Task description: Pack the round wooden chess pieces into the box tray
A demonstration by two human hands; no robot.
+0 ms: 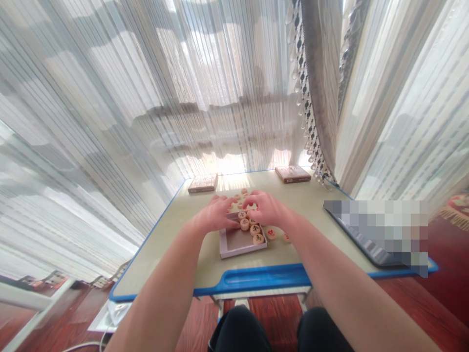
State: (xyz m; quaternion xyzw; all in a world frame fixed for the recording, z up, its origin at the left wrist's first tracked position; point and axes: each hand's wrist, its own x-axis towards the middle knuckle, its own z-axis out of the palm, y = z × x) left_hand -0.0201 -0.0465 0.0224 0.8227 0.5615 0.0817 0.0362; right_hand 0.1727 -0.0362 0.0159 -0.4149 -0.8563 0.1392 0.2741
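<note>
A shallow open cardboard box (238,244) lies in the middle of a small beige table with a blue rim (256,278). Round wooden chess pieces (245,224) with red or dark characters lie in the box's far right corner, and more are scattered on the table behind and right of it. My left hand (216,215) rests on the box's far left edge, fingers curled. My right hand (266,208) hovers over the pieces at the box's far right, fingers bent down onto them. What either hand holds is hidden.
Two flat brown boxes lie at the table's far edge, one at the left (203,183) and one at the right (292,173). A dark flat device (351,230), partly blurred, lies on the right side. Sheer curtains hang behind. My knees are below the near edge.
</note>
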